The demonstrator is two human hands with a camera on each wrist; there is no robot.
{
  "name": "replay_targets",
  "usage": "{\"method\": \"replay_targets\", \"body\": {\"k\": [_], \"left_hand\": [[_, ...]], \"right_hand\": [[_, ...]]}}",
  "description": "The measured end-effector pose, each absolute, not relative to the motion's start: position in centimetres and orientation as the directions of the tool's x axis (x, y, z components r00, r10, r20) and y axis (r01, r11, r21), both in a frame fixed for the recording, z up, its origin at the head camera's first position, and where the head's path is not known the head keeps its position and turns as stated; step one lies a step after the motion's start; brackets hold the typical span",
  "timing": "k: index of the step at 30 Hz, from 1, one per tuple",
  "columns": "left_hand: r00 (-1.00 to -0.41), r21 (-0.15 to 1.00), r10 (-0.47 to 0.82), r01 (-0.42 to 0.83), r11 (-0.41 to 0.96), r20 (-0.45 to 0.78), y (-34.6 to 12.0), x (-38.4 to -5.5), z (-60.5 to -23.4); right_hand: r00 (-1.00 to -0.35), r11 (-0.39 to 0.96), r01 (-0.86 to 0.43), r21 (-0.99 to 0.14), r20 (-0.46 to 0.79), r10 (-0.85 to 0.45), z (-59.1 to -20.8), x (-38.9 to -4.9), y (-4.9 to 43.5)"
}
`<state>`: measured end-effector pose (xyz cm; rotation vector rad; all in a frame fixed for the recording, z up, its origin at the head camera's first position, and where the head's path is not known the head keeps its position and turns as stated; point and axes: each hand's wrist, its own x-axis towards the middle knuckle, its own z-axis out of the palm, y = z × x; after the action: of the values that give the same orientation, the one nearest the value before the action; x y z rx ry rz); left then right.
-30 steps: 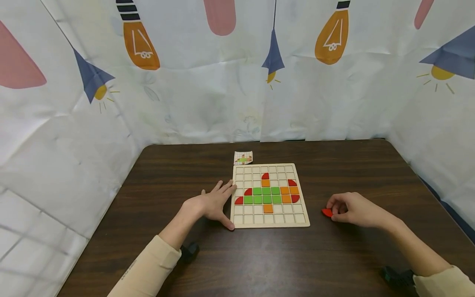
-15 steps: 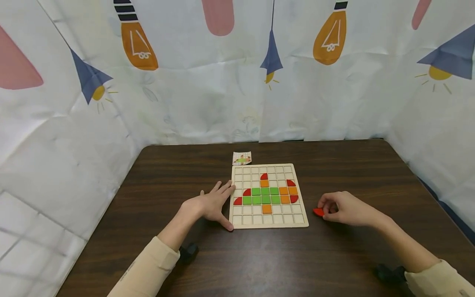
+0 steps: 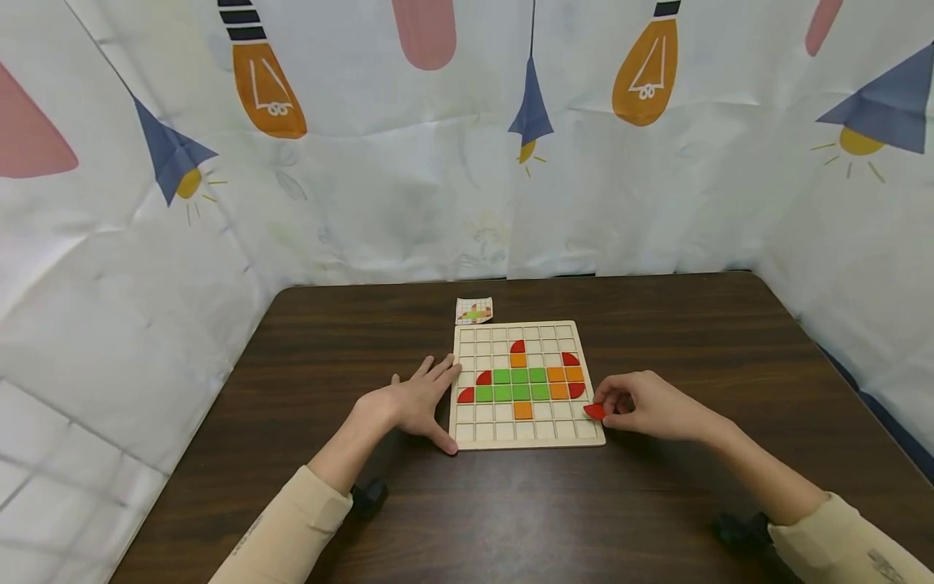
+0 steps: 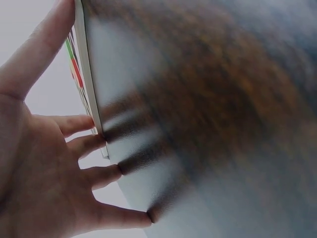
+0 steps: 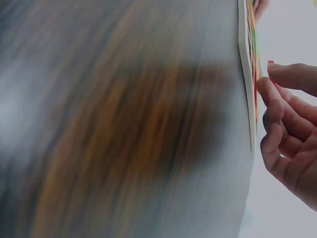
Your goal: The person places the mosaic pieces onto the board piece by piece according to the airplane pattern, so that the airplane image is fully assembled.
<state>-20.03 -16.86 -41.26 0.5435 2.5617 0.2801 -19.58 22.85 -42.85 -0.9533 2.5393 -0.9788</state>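
A square pale grid board (image 3: 496, 433) lies on the dark table, its cells partly filled with green squares (image 3: 520, 392), orange squares (image 3: 523, 410) and red quarter-round tiles (image 3: 576, 391). Against the board's left edge rests my left hand (image 3: 411, 404), fingers spread; in the left wrist view the thumb and two fingertips touch the edge. Between thumb and fingertips, my right hand (image 3: 642, 405) pinches a loose red tile (image 3: 594, 412) over the board's right edge. The right wrist view shows that tile (image 5: 271, 62) edge-on, its outline mostly hidden by the fingers.
A small picture card (image 3: 474, 311) printed with a coloured pattern lies just behind the board's back left corner. The brown wooden table (image 3: 511, 511) extends around the board. A white printed curtain (image 3: 409, 203) hangs behind and beside the table.
My right hand has moved left with the red tile, from the table beside the board to over the board's right edge. My left hand stays against the board.
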Motion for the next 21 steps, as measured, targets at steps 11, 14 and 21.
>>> {"method": "replay_targets", "body": {"k": [11, 14, 21], "left_hand": [[-0.796, 0.306, 0.423, 0.312, 0.899, -0.432, -16.8, -19.9, -41.2], [-0.796, 0.314, 0.426, 0.31, 0.897, -0.429, -16.8, -19.9, -41.3], [-0.797, 0.306, 0.422, 0.31, 0.9, -0.432, -16.9, -19.9, -41.3]], "right_hand": [[-0.73, 0.531, -0.494, -0.688, -0.004, -0.684, -43.0, -19.5, 19.6], [-0.732, 0.533, -0.492, -0.688, -0.004, -0.681, -43.1, -19.4, 19.0], [-0.716, 0.512, -0.509, -0.692, 0.009, -0.698, -43.2, -19.2, 17.5]]}}
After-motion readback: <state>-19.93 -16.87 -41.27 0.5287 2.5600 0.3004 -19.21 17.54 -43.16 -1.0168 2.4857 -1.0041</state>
